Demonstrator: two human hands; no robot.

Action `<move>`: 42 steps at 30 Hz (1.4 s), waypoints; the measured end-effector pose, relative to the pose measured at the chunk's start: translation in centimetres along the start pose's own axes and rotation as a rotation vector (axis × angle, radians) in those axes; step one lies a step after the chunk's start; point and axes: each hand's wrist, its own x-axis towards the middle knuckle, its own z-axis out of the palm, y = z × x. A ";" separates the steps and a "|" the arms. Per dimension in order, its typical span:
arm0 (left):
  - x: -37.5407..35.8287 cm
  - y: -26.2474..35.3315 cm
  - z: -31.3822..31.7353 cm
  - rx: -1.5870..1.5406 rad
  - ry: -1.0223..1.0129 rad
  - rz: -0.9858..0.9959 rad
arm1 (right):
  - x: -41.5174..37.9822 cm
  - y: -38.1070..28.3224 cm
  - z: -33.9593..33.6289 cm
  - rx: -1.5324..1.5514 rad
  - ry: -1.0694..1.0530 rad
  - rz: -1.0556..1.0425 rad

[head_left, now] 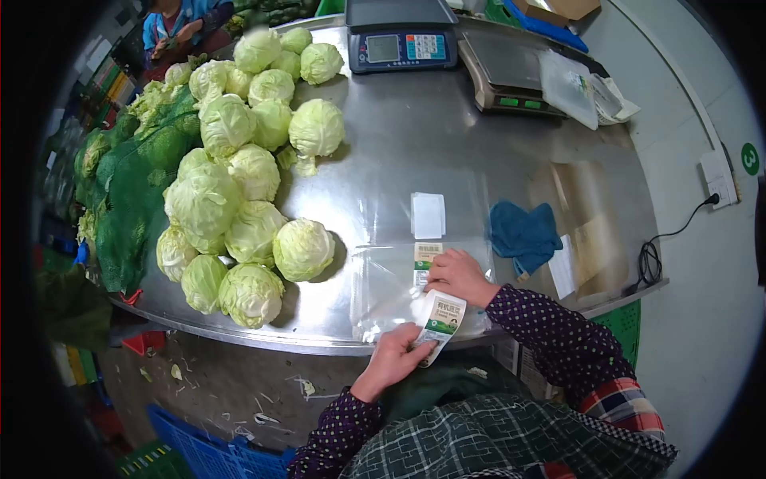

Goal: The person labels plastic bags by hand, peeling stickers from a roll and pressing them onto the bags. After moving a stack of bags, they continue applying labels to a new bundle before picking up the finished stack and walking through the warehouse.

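My left hand (395, 358) is closed on a short strip of printed labels (445, 314), cream and green with dark lettering, held over the table's front edge. A similar printed label (428, 252) lies on a clear plastic bag (383, 279) spread flat on the metal table. My right hand (458, 276) rests on the bag with its fingers laid over the right side of that label. A white paper slip (428, 215) sits just above the label. To the right of my right hand is a crumpled blue cloth (523, 231).
Several cabbages (203, 199) are piled at the left beside a green mesh sack (144, 191). Two scales, one blue (401, 48) and one with green displays (511, 72), stand at the back. Another person (179, 28) is at far left. A power cable (650, 255) hangs at right.
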 end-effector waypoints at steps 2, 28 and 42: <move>1.2 -2.2 0.1 0.177 0.069 0.101 | 0.3 0.3 0.5 -0.226 -0.174 0.063; 2.9 -5.6 0.7 0.128 0.020 0.055 | -0.5 -0.6 -0.3 -0.052 0.016 -0.087; 3.0 -7.6 1.3 0.125 0.094 0.127 | 1.9 4.0 -13.2 0.392 0.747 0.436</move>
